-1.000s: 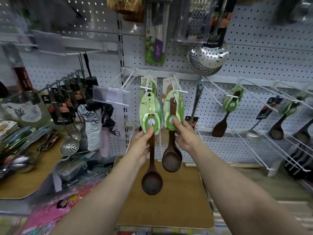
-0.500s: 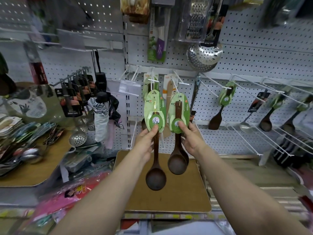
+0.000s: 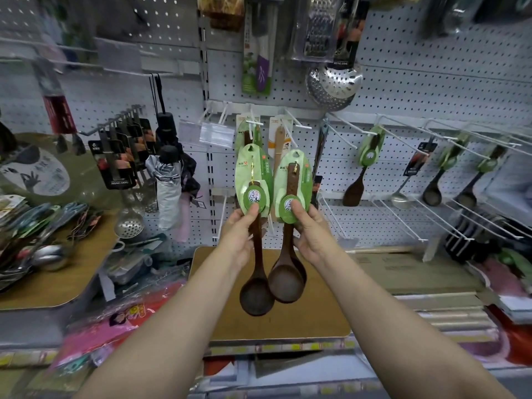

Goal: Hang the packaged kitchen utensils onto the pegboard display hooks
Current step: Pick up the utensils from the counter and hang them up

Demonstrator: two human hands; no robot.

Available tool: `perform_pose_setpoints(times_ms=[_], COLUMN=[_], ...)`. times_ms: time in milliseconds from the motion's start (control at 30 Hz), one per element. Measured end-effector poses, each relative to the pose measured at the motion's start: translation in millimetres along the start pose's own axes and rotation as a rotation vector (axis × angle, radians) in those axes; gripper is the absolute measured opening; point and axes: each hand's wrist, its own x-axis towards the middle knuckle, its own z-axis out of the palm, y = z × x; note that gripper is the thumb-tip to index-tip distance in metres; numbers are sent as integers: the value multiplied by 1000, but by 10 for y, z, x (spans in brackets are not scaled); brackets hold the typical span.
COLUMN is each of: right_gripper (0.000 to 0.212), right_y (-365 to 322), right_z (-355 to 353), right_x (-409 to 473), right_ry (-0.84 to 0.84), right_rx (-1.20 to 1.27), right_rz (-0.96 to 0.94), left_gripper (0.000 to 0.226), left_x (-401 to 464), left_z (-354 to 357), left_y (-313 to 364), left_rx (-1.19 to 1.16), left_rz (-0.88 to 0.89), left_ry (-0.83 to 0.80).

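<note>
Both grips pinch carded wooden spoons mid-frame: left hand one spoon, right hand another. We should raise each card's hole level with its hook above, then slide on.

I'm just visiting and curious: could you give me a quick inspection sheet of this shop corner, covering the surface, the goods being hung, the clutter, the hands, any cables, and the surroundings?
Surface: brown shelf board below the hands, bare where it shows.
Job's things: left spoon pack and right spoon pack, each held up below the white hooks, not yet hung.
Clutter: heap of packed utensils on the left shelf; pink packets lower left.
Grips: left hand pinches its pack's round label; right hand pinches the other's.
Cables: nothing seen.
Surroundings: white pegboard, steel skimmer, folded umbrellas, more hung spoons to the right.
</note>
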Motion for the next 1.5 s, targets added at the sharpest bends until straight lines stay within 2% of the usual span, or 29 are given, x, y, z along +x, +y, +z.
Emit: perform_pose_setpoints(times_ms=[133,333,467,600,800,967,1133,1267,1500], right_gripper=[24,37,24,17,24,29,20,31,30], right_y=[16,14,40,49,83,201,307,344,260], right_z=[169,378,473,606,727,802,911,981,923], right_x=[-85,-91,-73,-91,-63,-16,23,84,250], right_ry=[27,34,68,45,21,45,63,90,39], right_rx=[7,141,149,183,247,243,210,147,84], right_rz=[-2,40,-20,18,21,39,53,77,180], left_gripper=[12,25,30,27,41,29,57,71,60], left_x=[-60,-67,-74,-79,2,16,95,184,344], left_z=[-19,-84,-131,-142,-152,-240,-359,-387,-379], left_y=[37,165,230,246,262,226,114,117,155], left_rx=[10,95,97,136,300,307,262,214,231], left_rz=[31,146,148,167,136,115,147,157,166], left_ry=[18,42,34,17,2,-62,-16,28,63])
